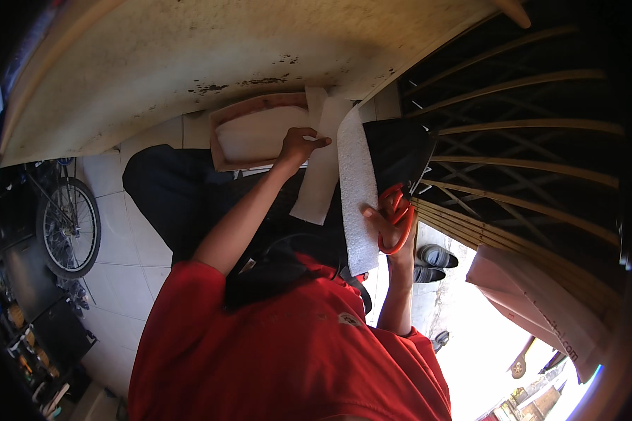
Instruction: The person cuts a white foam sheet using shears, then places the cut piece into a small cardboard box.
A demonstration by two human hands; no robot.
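Note:
My left hand (304,146) closes its thumb and fingers on the edge of a long, pale strip of cardboard (319,184), which slants down over my dark trousers. In my right hand (391,228) are scissors with red-orange handles (405,223); their blades are mostly hidden. The same hand's thumb presses on a long white foam strip (359,189) with a rough, speckled surface. This strip stands close to the right of the cardboard one. Just beyond my left hand lies a shallow brown box (218,149) with a pale inside.
A stained tan panel (189,63) rises close in front of me. To the right stands a barred folding gate (527,126), with dark shoes (435,257) and a pale printed sheet (534,298) below it. A bicycle wheel (68,228) is at the left on the tiled floor (123,288).

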